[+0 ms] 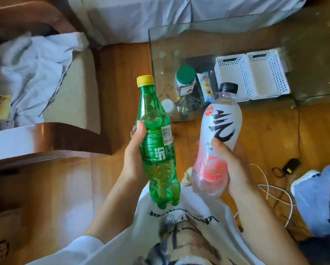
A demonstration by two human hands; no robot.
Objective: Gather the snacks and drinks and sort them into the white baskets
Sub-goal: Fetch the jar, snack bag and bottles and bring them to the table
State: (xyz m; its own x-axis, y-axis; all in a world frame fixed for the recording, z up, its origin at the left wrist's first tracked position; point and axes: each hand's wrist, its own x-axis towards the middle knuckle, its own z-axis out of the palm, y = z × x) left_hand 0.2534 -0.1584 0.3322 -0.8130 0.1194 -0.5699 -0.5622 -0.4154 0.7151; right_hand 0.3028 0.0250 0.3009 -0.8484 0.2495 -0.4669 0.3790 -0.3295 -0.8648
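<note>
Two drinks are in hand, the left hand [134, 159] gripping a green plastic soda bottle [156, 138] and the right hand [235, 167] a white-and-pink bottle [217, 142], while both white perforated baskets [252, 73] on the glass bench [198, 44] sit empty beside a green-lidded jar [185, 79] and snack packet [206, 87], unsorted.

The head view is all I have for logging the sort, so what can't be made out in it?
- Green bottle: label partly covered by the left hand.
- White bottle: lower label print covered by the right hand's fingers.
- Snack packet: lower end hidden behind the white bottle; print too small.
- Green-lidded jar: contents too small, blurred by glass table reflections.
- White baskets: floors only partly visible behind the near walls.
</note>
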